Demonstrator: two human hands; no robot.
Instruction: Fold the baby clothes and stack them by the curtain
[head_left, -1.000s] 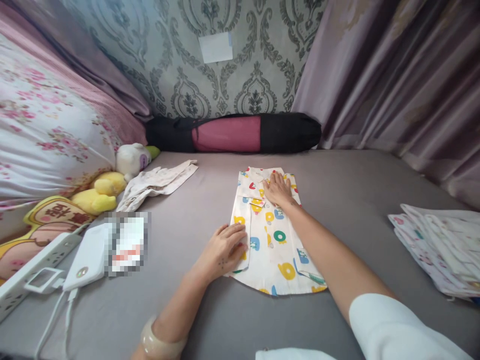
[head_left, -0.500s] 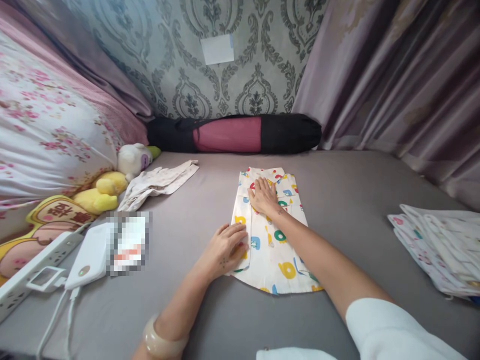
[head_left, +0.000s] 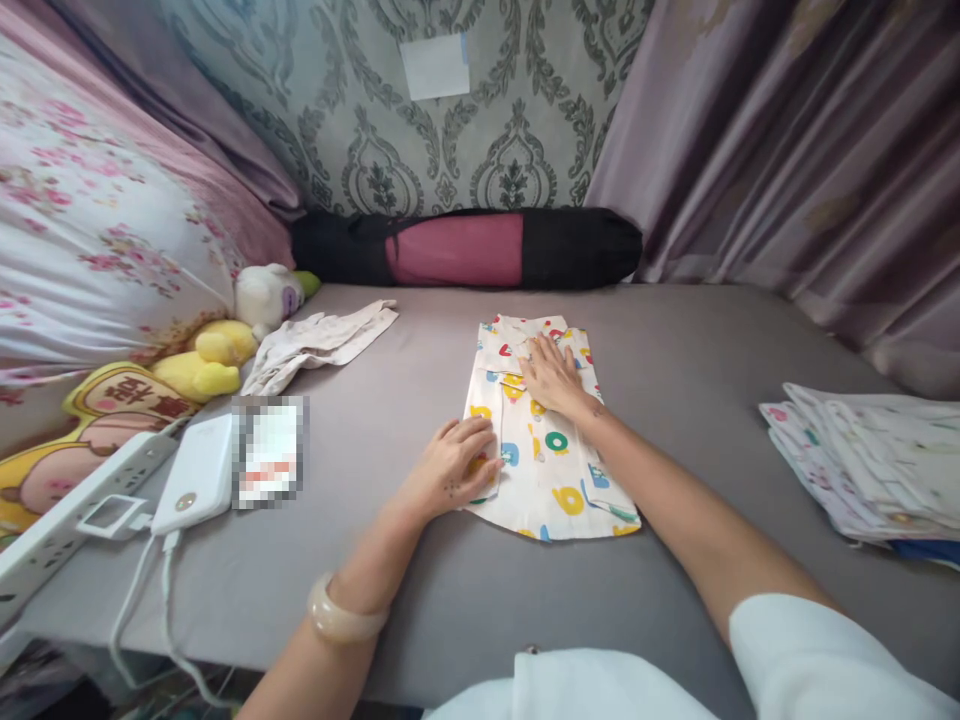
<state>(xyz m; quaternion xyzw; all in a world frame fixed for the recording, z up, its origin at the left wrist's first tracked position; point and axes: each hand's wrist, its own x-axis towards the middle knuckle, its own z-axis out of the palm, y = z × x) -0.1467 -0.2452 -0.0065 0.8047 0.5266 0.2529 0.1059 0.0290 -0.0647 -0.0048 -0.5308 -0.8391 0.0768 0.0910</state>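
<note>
A white shirt (head_left: 559, 510) printed with colourful letters lies face down or folded on the grey sheet, its sides and sleeves turned inward. My left hand (head_left: 454, 460) rests on the shirt's left edge, fingers stretched over the folded-in sleeve. Higher up, near the collar, my right hand (head_left: 551, 375) lies flat with fingers spread on the cloth. Neither hand grips the fabric. Part of the upper right of the shirt is hidden under my right hand and forearm.
Folded clothes (head_left: 870, 470) are stacked at the right. On the left are a crumpled pale garment (head_left: 322, 345), plush toys (head_left: 202, 360), a white power bank (head_left: 196, 470) with cables and a power strip (head_left: 90, 520). A long black and pink bag (head_left: 457, 248) lies along the wall.
My right hand has slid to the right across the upper part of the shirt. My left hand stays at the left edge. The camera view has tilted slightly downward.
</note>
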